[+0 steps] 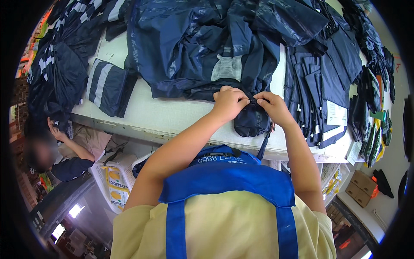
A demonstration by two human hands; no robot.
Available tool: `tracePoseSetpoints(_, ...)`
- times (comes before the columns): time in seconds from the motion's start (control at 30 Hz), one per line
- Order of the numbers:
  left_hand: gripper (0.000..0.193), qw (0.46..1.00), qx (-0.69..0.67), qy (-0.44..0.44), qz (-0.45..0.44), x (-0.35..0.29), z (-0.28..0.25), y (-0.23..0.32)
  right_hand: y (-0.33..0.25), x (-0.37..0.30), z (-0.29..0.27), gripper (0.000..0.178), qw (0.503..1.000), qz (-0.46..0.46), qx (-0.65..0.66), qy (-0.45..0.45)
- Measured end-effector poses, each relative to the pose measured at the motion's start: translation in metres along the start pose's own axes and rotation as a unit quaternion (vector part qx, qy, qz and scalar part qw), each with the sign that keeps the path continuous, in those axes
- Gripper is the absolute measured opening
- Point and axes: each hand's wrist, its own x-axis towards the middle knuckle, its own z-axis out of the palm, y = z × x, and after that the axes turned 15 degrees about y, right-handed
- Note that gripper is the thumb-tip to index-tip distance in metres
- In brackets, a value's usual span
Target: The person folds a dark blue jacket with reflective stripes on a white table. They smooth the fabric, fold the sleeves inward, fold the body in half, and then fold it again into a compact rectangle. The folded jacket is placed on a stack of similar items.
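Both hands on the garment (181, 52), navy, spread over the far side of the worktop (166, 113) with its near edge in front of the wearer. Left hand (229, 102): thumb and forefinger brought together in a pinch on dark material at that edge, other fingers curled. Right hand (275, 108): same, thumb and forefinger nearly meeting just beside the left tips. Whether they have fabric, cord or zip: too small to tell. Dark pouch (252, 122) sits right below the pinch, on the worktop's near side; can't tell if it's joined to the garment. Mesh (227, 68) shows just beyond the left hand.

Step in hand, my read: fine two-handed fingertip work where garment meets pouch. Looks mid-step. Next move calls for small, coordinated fingertip motion, one side steady while the other works. Risk: slick-looking fabric slipping from a narrow grip, or bulk dragging the edge.
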Motion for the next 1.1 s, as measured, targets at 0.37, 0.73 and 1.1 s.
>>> tracePoseSetpoints(0.37,0.006,0.965,0.182,0.181,0.063,-0.013,-0.074,0.000,0.000,-0.017,-0.021,0.010,0.891,-0.332,-0.229,0.209)
tracePoseSetpoints(0.73,0.042,0.863,-0.315,0.168,-0.357,-0.113,-0.140,-0.088,0.098,-0.084,-0.004,0.047,0.889,-0.028,-0.200,0.411)
tracePoseSetpoints(1.1,0.029,0.653,-0.526,0.348,-0.421,-0.076,-0.127,-0.079,0.110,-0.090,-0.025,0.020,0.872,0.299,0.225,0.317)
